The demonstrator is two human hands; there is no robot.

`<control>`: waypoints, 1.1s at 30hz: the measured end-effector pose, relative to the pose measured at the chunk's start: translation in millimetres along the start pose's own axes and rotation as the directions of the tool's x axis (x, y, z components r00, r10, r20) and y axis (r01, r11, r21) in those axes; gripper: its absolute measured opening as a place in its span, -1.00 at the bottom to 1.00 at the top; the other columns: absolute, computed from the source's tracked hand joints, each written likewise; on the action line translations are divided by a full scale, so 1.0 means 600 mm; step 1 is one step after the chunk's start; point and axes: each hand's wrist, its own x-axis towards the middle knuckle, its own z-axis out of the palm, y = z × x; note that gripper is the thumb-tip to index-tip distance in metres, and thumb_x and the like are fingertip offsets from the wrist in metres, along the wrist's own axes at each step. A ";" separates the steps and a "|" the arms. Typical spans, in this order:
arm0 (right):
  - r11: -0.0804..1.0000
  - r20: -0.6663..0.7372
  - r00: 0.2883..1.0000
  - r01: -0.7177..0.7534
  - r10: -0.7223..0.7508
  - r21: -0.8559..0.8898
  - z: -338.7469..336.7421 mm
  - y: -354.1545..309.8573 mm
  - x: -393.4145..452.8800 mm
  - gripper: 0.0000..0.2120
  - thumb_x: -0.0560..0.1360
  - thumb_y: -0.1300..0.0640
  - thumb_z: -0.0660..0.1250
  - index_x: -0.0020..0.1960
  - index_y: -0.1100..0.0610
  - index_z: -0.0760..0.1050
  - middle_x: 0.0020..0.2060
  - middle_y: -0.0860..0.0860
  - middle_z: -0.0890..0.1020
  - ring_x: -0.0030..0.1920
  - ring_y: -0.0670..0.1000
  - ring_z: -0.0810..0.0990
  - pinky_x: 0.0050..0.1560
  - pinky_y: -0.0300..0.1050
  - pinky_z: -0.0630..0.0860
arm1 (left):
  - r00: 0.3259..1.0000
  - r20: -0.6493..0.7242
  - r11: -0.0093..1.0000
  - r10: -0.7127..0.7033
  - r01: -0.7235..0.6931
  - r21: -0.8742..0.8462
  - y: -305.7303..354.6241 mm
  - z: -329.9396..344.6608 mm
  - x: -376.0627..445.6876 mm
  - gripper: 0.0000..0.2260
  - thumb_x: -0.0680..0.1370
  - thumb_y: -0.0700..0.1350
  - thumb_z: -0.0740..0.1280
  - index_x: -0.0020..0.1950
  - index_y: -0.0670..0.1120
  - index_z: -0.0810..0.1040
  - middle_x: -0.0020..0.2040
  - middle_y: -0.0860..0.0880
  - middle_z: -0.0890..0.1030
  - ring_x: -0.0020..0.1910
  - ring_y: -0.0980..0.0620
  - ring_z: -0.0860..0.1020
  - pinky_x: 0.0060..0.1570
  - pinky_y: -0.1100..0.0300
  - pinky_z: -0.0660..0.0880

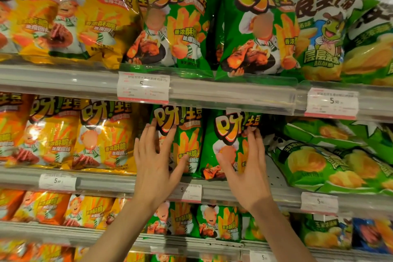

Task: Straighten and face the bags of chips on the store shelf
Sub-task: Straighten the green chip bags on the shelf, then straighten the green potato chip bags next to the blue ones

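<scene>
Here, two hands [154, 161] [246, 166], two green bags [187, 134] [225, 134]

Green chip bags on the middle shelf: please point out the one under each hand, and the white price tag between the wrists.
Left green chip bag [187, 134], head view, front panel.
Right green chip bag [227, 134], head view, logo.
White price tag [189, 192], head view, centre.

Both hands on green chip bags, middle shelf.
Left hand [156, 160] lies flat on the left glossy green foil chip bag [187, 134]; right hand [247, 165] touches the neighbouring right green foil chip bag [225, 134] above the clear-fronted metal shelf rail [106, 181].
</scene>
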 end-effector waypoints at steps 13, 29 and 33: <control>0.944 -0.092 0.970 -0.195 0.226 0.266 -0.050 0.008 -0.096 -0.69 0.49 -0.15 0.32 0.17 -0.05 0.55 -0.04 -0.18 0.67 -0.03 -0.30 0.62 -0.07 -0.42 0.53 | 0.968 0.249 0.886 -0.035 0.145 -0.440 -0.002 -0.054 -0.060 -0.78 0.62 0.04 0.32 0.26 0.10 0.50 0.06 0.22 0.54 0.01 0.16 0.56 -0.10 0.39 0.46; 0.849 0.032 0.908 -0.403 0.418 0.342 -0.120 0.098 -0.184 -0.88 0.60 0.10 0.33 0.01 0.05 0.65 -0.22 -0.04 0.74 -0.19 -0.09 0.70 -0.19 -0.32 0.58 | 0.803 0.527 0.575 -0.278 0.579 -0.578 0.069 0.005 -0.153 -0.87 0.62 0.03 0.34 0.12 0.23 0.60 -0.02 0.14 0.70 0.02 0.17 0.65 -0.01 0.14 0.54; 0.851 0.051 0.925 -0.367 0.377 0.376 -0.184 0.137 -0.163 -0.85 0.56 0.02 0.32 0.00 0.04 0.65 -0.22 -0.01 0.74 -0.19 -0.05 0.69 -0.13 -0.25 0.62 | 0.820 0.475 0.574 -0.319 0.566 -0.591 0.158 0.023 -0.149 -0.86 0.57 0.13 0.34 0.10 0.29 0.59 -0.01 0.23 0.69 0.00 0.23 0.64 -0.02 0.18 0.52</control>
